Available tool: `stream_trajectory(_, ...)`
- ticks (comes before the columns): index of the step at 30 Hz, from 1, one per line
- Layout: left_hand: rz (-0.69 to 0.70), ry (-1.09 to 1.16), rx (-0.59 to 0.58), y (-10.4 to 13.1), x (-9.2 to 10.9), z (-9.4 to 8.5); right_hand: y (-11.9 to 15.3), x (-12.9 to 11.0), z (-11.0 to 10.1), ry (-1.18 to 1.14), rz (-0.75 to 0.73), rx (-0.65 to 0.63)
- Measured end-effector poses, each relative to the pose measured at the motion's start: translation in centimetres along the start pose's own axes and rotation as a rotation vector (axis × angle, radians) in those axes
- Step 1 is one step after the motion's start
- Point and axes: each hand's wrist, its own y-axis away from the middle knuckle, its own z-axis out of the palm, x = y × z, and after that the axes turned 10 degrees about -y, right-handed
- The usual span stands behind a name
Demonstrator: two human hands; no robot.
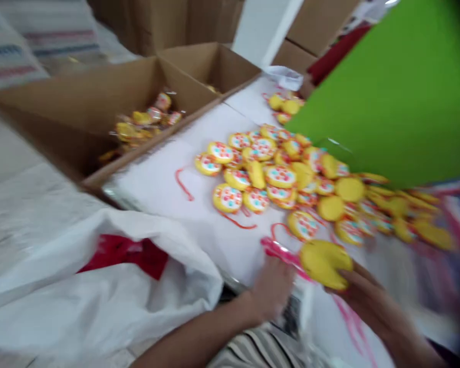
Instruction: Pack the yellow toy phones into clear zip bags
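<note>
My left hand is closed around a shiny pink strip near the table's front edge; the strip is blurred. Just to its right, my right hand grips a yellow rounded plastic piece by its right side, with its plain yellow face showing. The strip and the yellow piece meet or overlap; I cannot tell whether they are joined. Ahead of both hands spreads a pile of yellow round plastic toys, many with white faces dotted red and blue. Red cords trail from some of them.
Left of the white table stands an open cardboard box with wrapped yellow toys inside. A white sack holding something red lies front left. A large green panel covers the right back. Behind it, another person's red sleeve shows.
</note>
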Motion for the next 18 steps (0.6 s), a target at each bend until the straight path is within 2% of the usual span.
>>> stream_trajectory(2, -0.106, 0.225, -0.058, 0.0, 0.2, -0.2, 0.7, 0.2, -1.0, -0.174, 0.070, 0.041)
stream_trajectory(4, -0.162, 0.337, -0.101, 0.0, 0.1, -0.3, 1.1, 0.4, -1.7, -0.259, 0.095, 0.040)
stream_trajectory(8, -0.219, 0.458, -0.065, 0.4, 0.1, -0.1, 1.9, 1.3, -2.7, -0.311, 0.112, -0.019)
stream_trajectory(13, -0.163, 0.425, -0.003, 0.4, 0.2, 0.4, 3.2, 3.0, -4.1, -0.223, 0.203, -0.207)
stream_trajectory(16, -0.123, 0.387, 0.010, 0.1, 0.2, 0.2, 3.9, 3.0, -4.5, -0.150, 0.259, -0.324)
stream_trajectory(18, -0.113, 0.359, 0.029, -0.1, 0.1, 0.1, 4.1, 2.7, -4.2, -0.189, 0.263, -0.395)
